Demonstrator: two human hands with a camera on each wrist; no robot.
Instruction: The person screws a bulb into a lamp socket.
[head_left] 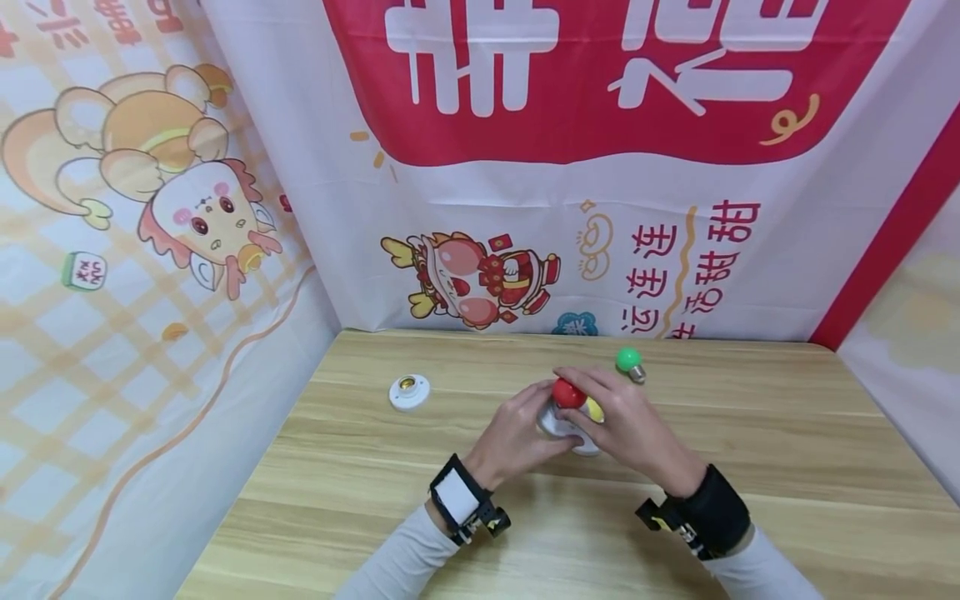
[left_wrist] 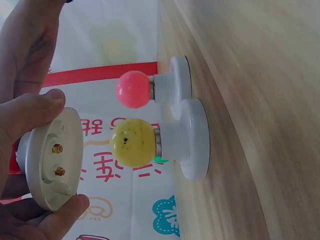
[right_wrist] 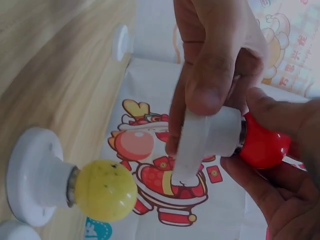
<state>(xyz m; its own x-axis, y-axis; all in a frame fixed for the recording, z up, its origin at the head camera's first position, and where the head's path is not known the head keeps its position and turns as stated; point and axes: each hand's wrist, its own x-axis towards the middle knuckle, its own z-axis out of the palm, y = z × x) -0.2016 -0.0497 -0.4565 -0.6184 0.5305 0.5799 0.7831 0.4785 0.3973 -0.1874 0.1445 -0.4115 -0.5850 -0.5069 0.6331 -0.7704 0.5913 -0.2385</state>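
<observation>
My left hand [head_left: 517,429] grips a white round lamp holder [right_wrist: 217,132] by its base, raised above the table. The underside shows two brass screws in the left wrist view. My right hand [head_left: 626,421] pinches a red light bulb [right_wrist: 262,145] between thumb and fingers. The bulb's metal collar sits in the holder's mouth; how deep the thread goes is hidden. Below the hands, a yellow bulb [left_wrist: 134,143] stands in a second white holder [left_wrist: 195,140]. Beside it is a pinkish-red bulb [left_wrist: 134,89] in another holder [left_wrist: 181,82].
A green bulb [head_left: 628,360] with a silver screw base lies beyond my right hand. Left of the hands, a white lamp holder [head_left: 409,392] without a bulb sits on the wooden table [head_left: 337,500]. Printed cloth [head_left: 465,192] hangs along the table's back edge.
</observation>
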